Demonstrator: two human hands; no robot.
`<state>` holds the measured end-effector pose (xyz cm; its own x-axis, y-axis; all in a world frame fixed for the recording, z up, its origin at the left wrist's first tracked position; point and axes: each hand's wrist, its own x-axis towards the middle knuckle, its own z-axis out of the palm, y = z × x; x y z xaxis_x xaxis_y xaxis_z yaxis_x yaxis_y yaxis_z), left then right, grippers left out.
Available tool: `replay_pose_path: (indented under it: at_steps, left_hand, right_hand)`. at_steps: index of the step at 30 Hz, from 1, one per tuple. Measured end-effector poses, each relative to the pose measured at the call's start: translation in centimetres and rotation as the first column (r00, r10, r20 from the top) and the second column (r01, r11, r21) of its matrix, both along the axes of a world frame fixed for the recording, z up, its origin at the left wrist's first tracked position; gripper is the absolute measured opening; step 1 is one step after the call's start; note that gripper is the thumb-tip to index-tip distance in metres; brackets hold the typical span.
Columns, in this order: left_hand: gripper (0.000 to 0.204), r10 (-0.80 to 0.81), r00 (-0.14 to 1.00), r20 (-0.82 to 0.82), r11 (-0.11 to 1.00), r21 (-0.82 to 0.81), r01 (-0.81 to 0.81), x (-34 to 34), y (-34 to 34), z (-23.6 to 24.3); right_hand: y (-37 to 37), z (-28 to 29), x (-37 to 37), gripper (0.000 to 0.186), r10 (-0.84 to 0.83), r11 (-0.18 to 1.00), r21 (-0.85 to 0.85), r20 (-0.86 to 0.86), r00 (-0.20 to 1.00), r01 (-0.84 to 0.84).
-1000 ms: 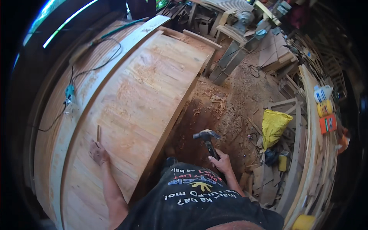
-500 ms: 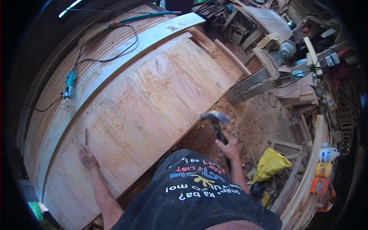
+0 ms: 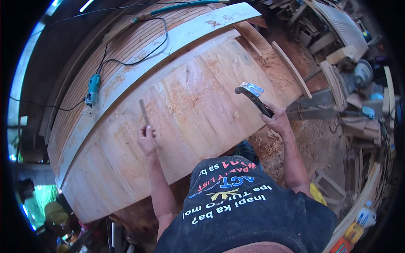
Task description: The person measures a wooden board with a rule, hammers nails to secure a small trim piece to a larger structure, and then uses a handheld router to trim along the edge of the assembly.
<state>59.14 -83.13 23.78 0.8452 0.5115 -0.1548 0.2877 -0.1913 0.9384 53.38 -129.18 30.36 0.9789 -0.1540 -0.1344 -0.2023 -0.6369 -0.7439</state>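
Power tool [image 3: 94, 84], teal, upper left of frame. Left hand [image 3: 147, 141], left of centre, pinching thin strip [image 3: 144, 111] by lower end; strip's long axis nearly upright, free end pointing up and slightly left. Whether strip touches wooden panel [image 3: 168, 147] beneath, cannot tell. Shavings [image 3: 188, 101] strewn mid-frame. Hammer [image 3: 255, 99] right of centre, handle slanting lower right to upper left, claw toward right. Right hand [image 3: 278, 120] wrapped round handle. Step looks like carrying, not striking; next move seems to call for steady hold on both.
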Motion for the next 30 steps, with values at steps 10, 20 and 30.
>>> replay_pose_path:
  at_steps: [10, 20, 30]
  left_hand:
    - [0.024, -0.34, 0.921, -0.191, 0.937, -0.149, 0.315, 12.4, -21.7, 3.6]
    - [0.024, -0.343, 0.901, -0.264, 0.939, -0.086, 0.332, 23.4, -31.8, 0.2]
    - [0.018, -0.263, 0.928, -0.265, 0.952, 0.084, 0.294, 25.0, -33.4, -0.4]
  right_hand:
    - [-11.0, -3.3, 9.9, 0.047, 0.291, 0.955, 0.04, 0.067, 0.954, -0.294]
    - [-13.3, -6.0, 13.9, 0.056, 0.358, 0.911, -0.106, -0.277, 0.891, -0.399]
    - [-13.9, -6.0, 15.3, 0.08, 0.508, 0.856, 0.111, -0.361, 0.782, -0.505]
